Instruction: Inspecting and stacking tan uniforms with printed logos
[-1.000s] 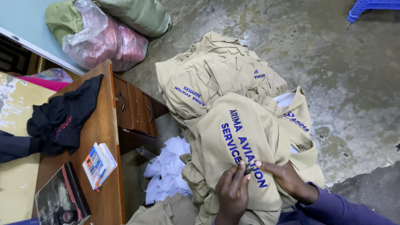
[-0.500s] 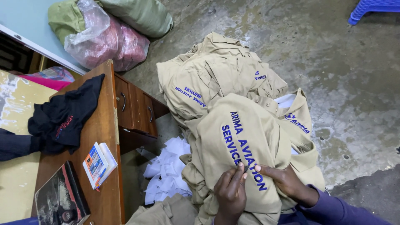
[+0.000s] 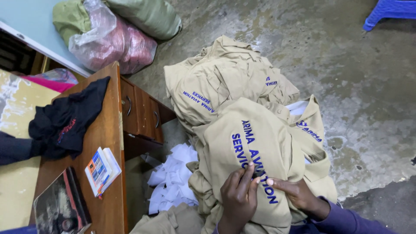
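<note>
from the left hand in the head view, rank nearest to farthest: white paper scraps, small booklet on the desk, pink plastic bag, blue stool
From the left hand:
1. White paper scraps, just to its left on the floor.
2. Booklet, farther left on the desk.
3. Pink bag, top left by the wall.
4. Blue stool, top right corner.

A clear plastic bag (image 3: 115,41) stuffed with pink cloth sat on the floor beyond my counter (image 3: 108,130), with a green sack (image 3: 149,15) behind it. On the counter lay a small white booklet (image 3: 102,170) with an orange-and-blue cover.
</note>
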